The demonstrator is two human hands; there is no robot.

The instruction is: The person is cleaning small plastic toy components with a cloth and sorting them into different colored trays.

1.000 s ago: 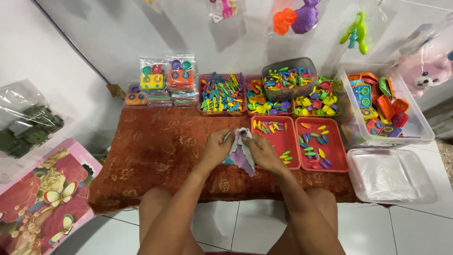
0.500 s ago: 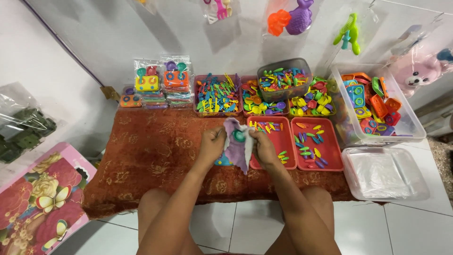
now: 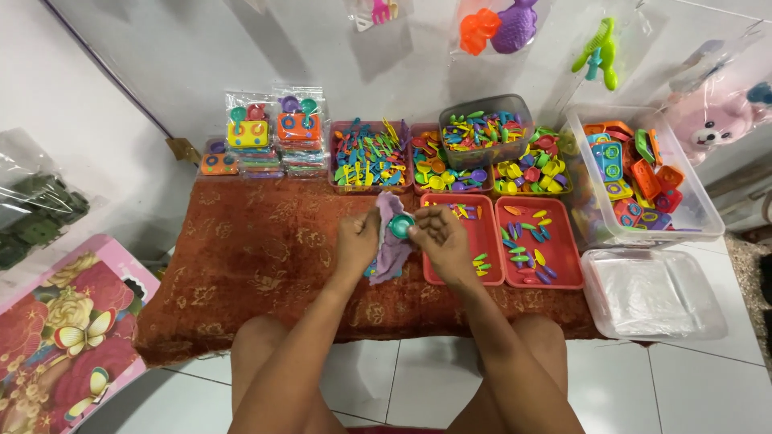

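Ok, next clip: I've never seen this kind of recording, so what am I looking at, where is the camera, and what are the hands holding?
There is no machine here. A camera worn on a person's head looks down at their own bare arms and knees. The left hand holds a pale purple cloth; the right hand holds a small teal round toy piece against it. They work over a low surface covered by a rust-red patterned cloth. On it stand two red trays of small coloured plastic pieces, more full trays behind, stacked bagged toy sets and a clear bin of larger toys.
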